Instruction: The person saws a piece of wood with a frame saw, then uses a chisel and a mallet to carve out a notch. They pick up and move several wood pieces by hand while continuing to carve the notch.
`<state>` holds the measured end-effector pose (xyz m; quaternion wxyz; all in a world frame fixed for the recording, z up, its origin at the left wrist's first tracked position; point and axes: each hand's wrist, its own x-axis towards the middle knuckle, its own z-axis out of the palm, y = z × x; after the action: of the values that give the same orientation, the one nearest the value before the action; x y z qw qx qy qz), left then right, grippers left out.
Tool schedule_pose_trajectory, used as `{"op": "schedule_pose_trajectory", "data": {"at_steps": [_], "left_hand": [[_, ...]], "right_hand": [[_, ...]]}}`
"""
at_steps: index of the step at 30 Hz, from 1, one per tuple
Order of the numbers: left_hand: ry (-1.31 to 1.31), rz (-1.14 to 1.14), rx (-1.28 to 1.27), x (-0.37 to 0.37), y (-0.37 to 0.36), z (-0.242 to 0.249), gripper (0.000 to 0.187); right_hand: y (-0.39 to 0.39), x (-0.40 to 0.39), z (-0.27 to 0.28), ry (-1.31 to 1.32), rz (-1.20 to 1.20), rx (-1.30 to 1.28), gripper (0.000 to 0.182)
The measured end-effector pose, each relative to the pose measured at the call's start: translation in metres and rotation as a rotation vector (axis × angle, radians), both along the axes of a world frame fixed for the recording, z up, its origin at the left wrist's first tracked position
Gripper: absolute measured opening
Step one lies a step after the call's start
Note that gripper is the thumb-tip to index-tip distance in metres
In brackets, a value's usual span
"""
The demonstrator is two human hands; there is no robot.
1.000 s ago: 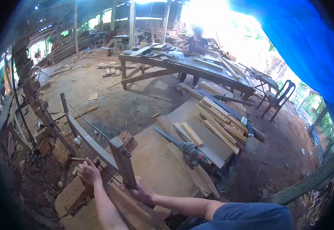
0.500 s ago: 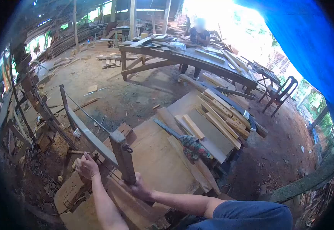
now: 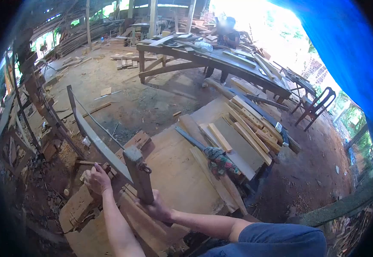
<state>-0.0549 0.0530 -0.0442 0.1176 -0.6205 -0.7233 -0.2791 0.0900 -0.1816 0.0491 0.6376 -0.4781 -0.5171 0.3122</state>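
A wooden frame (image 3: 139,176) is grasped by the right hand (image 3: 158,208). Left of this grip, the left hand (image 3: 98,180) is curled beside a stick (image 3: 85,162); its hold cannot be told.

Across from me, a long wooden table (image 3: 214,64) carries loose boards (image 3: 237,59) and a crumpled plastic bag (image 3: 203,46). Loose wood pieces (image 3: 127,61) lie on the dirt floor (image 3: 152,103).

- Far: table (image 3: 220,65), with boards (image 3: 164,40) on it and a person (image 3: 231,39) behind it.
- Right of the table: chair (image 3: 314,109).
- Near: panel (image 3: 173,171), planks (image 3: 251,139) and cloth (image 3: 222,164) toward its right.
- Near left: frame saw (image 3: 103,150).
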Motion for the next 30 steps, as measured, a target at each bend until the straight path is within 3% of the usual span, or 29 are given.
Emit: {"op": "schedule_pose_trajectory", "data": {"at_steps": [2, 3, 4, 5, 6, 8, 11, 13, 16, 17, 19, 20, 22, 28, 30], "left_hand": [[-0.101, -0.095, 0.186, -0.005, 0.008, -0.024, 0.040], [-0.422, -0.113, -0.039, 0.004, -0.013, 0.012, 0.034], [-0.353, -0.086, -0.053, 0.009, -0.023, 0.026, 0.031], [-0.287, -0.059, -0.065, 0.011, -0.029, 0.036, 0.029], [0.013, 0.004, 0.034, 0.013, -0.036, 0.052, 0.032], [-0.056, 0.045, 0.008, 0.013, -0.028, 0.039, 0.038], [-0.038, 0.058, 0.062, 0.013, -0.031, 0.042, 0.037], [-0.025, 0.059, 0.078, 0.014, -0.031, 0.044, 0.036], [-0.004, 0.056, 0.114, 0.013, -0.030, 0.040, 0.036], [-0.004, 0.062, 0.112, 0.013, -0.029, 0.039, 0.036], [-0.018, 0.015, 0.044, 0.011, -0.032, 0.040, 0.036], [-0.017, 0.024, 0.044, 0.010, -0.034, 0.039, 0.036], [0.007, -0.023, 0.254, 0.010, -0.039, 0.038, 0.037], [0.011, -0.080, 0.285, 0.005, -0.059, 0.051, 0.033], [0.074, -0.170, 0.343, 0.004, -0.072, 0.057, 0.029]], "right_hand": [[0.001, 0.009, -0.025, -0.071, 0.011, -0.019, 0.018], [-0.001, 0.004, -0.035, -0.143, 0.028, -0.034, 0.015], [-0.001, -0.005, -0.024, -0.006, -0.050, 0.055, 0.005], [0.000, -0.001, -0.030, 0.017, -0.008, 0.032, 0.009], [-0.004, -0.002, -0.017, 0.160, 0.036, -0.177, 0.018], [0.001, -0.002, -0.035, 0.319, 0.025, -0.264, 0.024], [-0.002, -0.001, -0.019, 0.293, 0.004, -0.297, 0.022], [-0.005, -0.003, -0.005, 0.309, 0.063, -0.214, 0.011], [-0.009, -0.002, 0.000, 0.398, 0.066, -0.297, 0.014], [-0.008, -0.002, -0.012, 0.397, 0.071, -0.300, 0.014], [-0.010, -0.003, -0.041, -0.097, -0.097, -0.051, 0.014], [-0.015, -0.003, -0.045, -0.096, -0.089, -0.051, 0.014], [-0.024, 0.001, -0.036, 0.384, 0.193, -0.316, 0.021], [-0.043, 0.029, -0.048, -0.005, 0.188, -0.275, 0.033], [-0.064, 0.040, -0.028, 0.057, 0.169, -0.404, 0.031]]}}
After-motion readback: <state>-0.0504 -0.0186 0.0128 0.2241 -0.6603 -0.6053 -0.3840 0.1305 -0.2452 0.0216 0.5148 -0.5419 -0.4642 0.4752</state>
